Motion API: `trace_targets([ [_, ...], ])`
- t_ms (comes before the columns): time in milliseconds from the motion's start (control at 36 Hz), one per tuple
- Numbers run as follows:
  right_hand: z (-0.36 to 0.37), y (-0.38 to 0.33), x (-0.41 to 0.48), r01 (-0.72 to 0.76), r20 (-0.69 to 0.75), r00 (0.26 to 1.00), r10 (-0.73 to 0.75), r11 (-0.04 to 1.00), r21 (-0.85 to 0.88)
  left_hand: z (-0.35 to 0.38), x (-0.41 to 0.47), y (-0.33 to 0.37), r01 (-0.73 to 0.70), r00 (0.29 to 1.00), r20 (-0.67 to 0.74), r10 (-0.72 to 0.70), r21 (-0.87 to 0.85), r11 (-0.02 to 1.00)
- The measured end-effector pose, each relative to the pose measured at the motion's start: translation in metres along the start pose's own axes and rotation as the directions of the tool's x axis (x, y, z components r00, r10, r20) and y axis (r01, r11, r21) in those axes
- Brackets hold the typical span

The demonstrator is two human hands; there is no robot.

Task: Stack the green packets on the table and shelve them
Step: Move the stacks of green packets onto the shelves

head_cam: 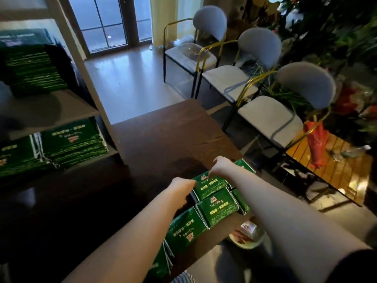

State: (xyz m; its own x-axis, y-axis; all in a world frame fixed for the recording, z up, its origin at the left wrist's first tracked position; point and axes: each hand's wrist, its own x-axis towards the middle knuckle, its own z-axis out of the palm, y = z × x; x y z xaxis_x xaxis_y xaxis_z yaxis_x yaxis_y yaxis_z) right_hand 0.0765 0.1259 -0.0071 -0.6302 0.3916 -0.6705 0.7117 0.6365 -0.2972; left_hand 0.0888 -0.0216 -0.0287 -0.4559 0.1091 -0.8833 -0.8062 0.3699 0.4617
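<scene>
While green packets lie stacked on the dark worktop, a far stack is pinched at its edges by the curled left grip and right grip.

Dim room; cool bluish daylight enters through the window at the back and gleams on the floor. The desk lies in deep shadow. Motion blur softens the shelf at left; wide-angle distortion bends the chairs toward the right edge
</scene>
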Motion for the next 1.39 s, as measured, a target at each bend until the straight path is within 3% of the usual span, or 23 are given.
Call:
trace_targets([
  [83, 0.005, 0.008, 0.010, -0.029, 0.058, 0.998, 0.031, 0.999, -0.029, 0.007, 0.005, -0.003, 0.035, 0.999, 0.014, -0.035, -0.002, 0.999],
  [306, 0.025, 0.009, 0.021, -0.020, -0.019, 1.000, 0.017, 0.985, -0.172, 0.024, 0.028, -0.008, 0.134, 0.991, 0.012, -0.134, -0.057, 0.989],
  [583, 0.040, 0.004, 0.029, -0.056, -0.028, 0.998, 0.051, 0.973, -0.222, 0.021, 0.041, -0.001, 0.197, 0.980, -0.001, -0.198, -0.061, 0.978],
  [750, 0.039, -0.002, 0.028, -0.079, -0.008, 0.997, 0.079, 0.982, -0.172, 0.021, 0.043, -0.003, 0.164, 0.986, -0.004, -0.166, -0.131, 0.978],
  [1056, 0.041, -0.011, 0.028, -0.120, 0.009, 0.993, 0.121, 0.991, -0.055, 0.010, 0.044, -0.002, 0.062, 0.985, -0.143, -0.099, -0.245, 0.967],
  [1167, 0.050, -0.019, 0.027, -0.111, 0.022, 0.993, 0.114, 0.987, -0.116, -0.007, 0.047, -0.007, 0.071, 0.979, -0.167, -0.114, -0.244, 0.967],
  [1389, 0.047, -0.023, 0.026, -0.138, 0.184, 0.975, 0.121, 0.987, 0.082, -0.018, 0.041, -0.009, 0.027, 0.985, -0.165, -0.057, -0.174, 0.984],
])
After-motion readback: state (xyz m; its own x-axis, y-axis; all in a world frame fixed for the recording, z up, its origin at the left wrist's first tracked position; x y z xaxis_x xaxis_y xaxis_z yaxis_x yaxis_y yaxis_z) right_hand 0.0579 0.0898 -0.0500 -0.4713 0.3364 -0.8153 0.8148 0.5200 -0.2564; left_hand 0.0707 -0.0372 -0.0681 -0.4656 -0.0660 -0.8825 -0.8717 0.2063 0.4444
